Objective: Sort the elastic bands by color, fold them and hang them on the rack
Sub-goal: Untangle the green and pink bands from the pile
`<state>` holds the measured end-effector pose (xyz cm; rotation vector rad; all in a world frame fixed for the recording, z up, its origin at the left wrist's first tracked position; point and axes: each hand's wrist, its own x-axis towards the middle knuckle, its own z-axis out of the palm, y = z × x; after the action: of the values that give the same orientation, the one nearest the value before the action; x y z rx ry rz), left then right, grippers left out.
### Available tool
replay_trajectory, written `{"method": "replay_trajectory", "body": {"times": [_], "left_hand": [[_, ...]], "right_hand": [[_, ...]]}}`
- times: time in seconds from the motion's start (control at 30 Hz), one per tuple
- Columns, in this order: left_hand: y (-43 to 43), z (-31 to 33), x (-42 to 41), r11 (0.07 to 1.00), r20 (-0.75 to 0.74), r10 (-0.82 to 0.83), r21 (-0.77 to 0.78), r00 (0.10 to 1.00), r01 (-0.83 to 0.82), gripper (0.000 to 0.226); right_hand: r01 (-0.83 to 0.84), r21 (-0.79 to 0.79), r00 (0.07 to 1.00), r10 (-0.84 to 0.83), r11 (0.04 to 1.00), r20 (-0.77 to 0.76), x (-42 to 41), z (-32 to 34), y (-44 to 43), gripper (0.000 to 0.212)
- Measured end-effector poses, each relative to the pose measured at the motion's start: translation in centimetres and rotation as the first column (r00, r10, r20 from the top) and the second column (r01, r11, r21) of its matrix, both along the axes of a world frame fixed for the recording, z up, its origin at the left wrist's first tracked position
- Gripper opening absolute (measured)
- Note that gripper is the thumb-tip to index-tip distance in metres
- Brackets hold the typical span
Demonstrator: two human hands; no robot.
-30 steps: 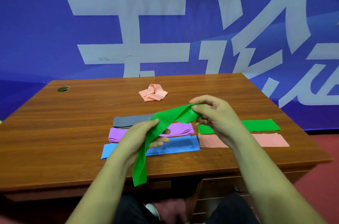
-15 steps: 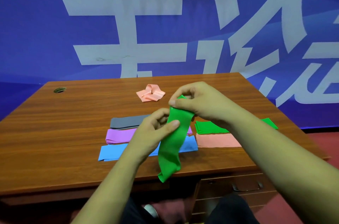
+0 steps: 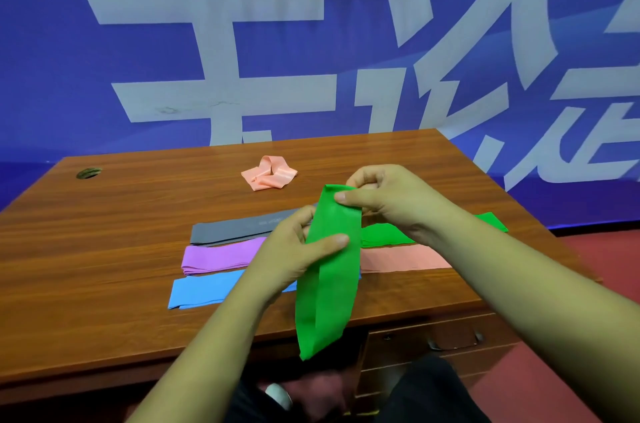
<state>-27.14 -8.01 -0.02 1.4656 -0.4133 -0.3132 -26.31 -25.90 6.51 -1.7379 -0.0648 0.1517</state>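
Nearest the camera, the lower end of the held green band (image 3: 330,270) hangs past the front edge of the counter (image 3: 104,249), over a dark-clothed lap and beside a drawer handle (image 3: 453,339). The band is a wide, smooth strip of bright green, doubled on itself, with one layer's edge showing as a long line down its left side and its bottom narrowing to a blunt point. The left grip (image 3: 287,256) holds it at mid-height, thumb laid across the front and fingers behind. Above, the right grip (image 3: 388,201) pinches the folded top edge between thumb and curled fingers, so the strip hangs nearly upright above the counter. Behind it on the wood lie flat folded strips: a blue band (image 3: 204,289) nearest, then a purple band (image 3: 218,254) and a gray band (image 3: 235,228) in a column on the left, with a flat pink band (image 3: 405,258) and a flat green band (image 3: 384,235) to the right, partly hidden by the right forearm. Farther back sits a crumpled pink band (image 3: 268,177), loose and looped. A cable hole (image 3: 89,173) marks the far left corner, and a blue banner (image 3: 104,93) with large pale characters fills the background.
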Motion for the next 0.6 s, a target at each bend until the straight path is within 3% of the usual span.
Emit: {"method": "replay_trajectory", "body": {"times": [0.1, 0.23, 0.3, 0.43, 0.6], "left_hand": [[-0.8, -0.9, 0.6, 0.993, 0.001, -0.034, 0.117, 0.999, 0.034, 0.046], [-2.1, -1.3, 1.2, 0.992, 0.012, 0.001, 0.125, 1.0, -0.002, 0.042], [-2.6, -1.1, 1.5, 0.995, 0.051, 0.028, 0.095, 0.998, -0.032, 0.033], [-3.4, -0.3, 1.8, 0.992, 0.093, 0.11, -0.077, 0.99, -0.103, 0.051], [-3.9, 2.2, 2.1, 0.958, 0.235, 0.233, -0.223, 0.944, -0.181, 0.02]], "right_hand": [[0.046, -0.056, 0.996, -0.042, 0.997, 0.074, 0.6, 0.1, -0.4, 0.015], [0.079, -0.085, 0.992, -0.07, 0.993, 0.101, 0.7, 1.1, -0.6, 0.017], [0.09, -0.094, 0.988, -0.077, 0.991, 0.135, 0.6, 1.7, -0.6, 0.017], [0.08, -0.164, 0.976, -0.043, 0.983, 0.216, 0.4, 3.2, -0.7, 0.017], [0.097, -0.196, 0.961, -0.041, 0.976, 0.274, 0.1, 4.4, -0.7, 0.02]]}}
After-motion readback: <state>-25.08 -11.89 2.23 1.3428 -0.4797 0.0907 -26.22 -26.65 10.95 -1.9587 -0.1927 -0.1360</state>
